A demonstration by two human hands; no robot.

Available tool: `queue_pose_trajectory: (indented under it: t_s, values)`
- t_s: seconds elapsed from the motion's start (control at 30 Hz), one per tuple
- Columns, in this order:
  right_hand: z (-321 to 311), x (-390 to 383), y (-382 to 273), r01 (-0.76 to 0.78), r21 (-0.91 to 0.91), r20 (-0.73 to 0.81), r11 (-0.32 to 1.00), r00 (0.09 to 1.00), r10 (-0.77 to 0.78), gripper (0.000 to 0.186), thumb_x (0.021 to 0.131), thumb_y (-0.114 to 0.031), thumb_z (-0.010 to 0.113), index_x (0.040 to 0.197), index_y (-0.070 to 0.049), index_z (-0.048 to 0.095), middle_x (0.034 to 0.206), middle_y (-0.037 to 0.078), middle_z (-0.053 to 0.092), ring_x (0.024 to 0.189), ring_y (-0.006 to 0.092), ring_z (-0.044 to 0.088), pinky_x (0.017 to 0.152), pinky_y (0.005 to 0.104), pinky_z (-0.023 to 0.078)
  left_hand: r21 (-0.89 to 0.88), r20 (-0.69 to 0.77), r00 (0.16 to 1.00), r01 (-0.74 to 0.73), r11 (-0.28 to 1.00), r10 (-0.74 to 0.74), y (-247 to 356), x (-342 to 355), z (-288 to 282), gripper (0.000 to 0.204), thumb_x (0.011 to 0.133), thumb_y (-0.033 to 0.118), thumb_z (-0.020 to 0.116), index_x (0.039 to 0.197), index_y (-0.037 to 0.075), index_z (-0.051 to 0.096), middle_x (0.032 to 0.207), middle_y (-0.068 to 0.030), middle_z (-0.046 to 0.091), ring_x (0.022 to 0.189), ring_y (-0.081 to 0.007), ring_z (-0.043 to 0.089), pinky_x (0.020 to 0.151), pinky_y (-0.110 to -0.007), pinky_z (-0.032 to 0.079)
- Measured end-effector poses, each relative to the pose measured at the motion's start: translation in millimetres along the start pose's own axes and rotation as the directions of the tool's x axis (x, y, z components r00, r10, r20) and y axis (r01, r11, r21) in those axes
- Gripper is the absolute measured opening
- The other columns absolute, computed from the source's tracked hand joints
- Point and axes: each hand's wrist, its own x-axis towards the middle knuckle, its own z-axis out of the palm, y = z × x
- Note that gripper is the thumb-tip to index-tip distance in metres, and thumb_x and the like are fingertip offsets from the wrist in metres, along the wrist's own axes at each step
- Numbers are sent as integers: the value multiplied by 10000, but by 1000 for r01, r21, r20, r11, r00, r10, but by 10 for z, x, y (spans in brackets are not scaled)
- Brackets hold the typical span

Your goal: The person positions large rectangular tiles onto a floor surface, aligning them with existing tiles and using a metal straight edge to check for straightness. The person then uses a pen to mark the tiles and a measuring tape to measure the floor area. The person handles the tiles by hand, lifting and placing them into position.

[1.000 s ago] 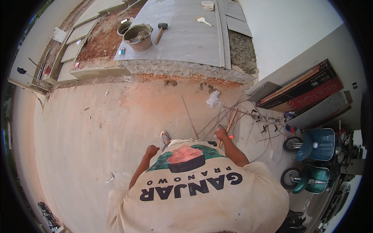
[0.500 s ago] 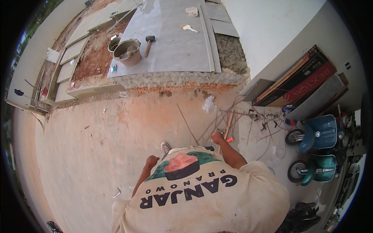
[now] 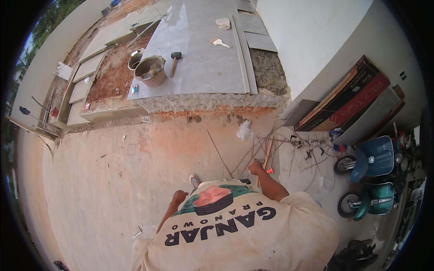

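At left, a tapered plastic mortar bucket (image 3: pixel 150 77), its wall cement-stained, is seen on smooth grey slabs (image 3: pixel 208 72) beside a black-headed mallet (image 3: pixel 174 64), its wooden handle pointed down toward the wearer. The left hand (image 3: pixel 179 196) is held low with fingers curled; whether anything is pinched in its grip cannot be told. A straight thin rod (image 3: pixel 219 154) is laid aslant on the pale floor. Dark block letters, shown upside down, are printed across the cream fabric shirt (image 3: pixel 235 248). A small grey object (image 3: pixel 259 161), its long axis too small to be made out, is enclosed in the right hand's (image 3: pixel 256 168) grip. Alongside, a wooden strip (image 3: pixel 268 153) is angled to the upper right. At far right, flat black-and-red cartons (image 3: pixel 346 97), marked with lettering, are leaned near a blue scooter (image 3: pixel 373 156).
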Motion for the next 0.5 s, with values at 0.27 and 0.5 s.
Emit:
queue_pose_trajectory:
  t_s: [0.27,0.5]
  values:
    - [47,133,-124,12,-71,8,997,1000,-11,291,769,-264,491,841,-61,687,935,148,659,854,291,641,740,381,504,57,103,993,58,997,-64,-39,-5,-38,255,884,259,477,872,149,707,780,-147,651,771,-339,629,693,-448,499]
    - [144,247,6,168,-284,16,944,985,-171,233,741,-248,536,774,-89,704,775,82,683,720,236,665,668,348,524,102,117,991,53,993,-65,-55,-12,-118,247,884,247,473,891,162,705,789,-144,657,769,-331,636,681,-439,503]
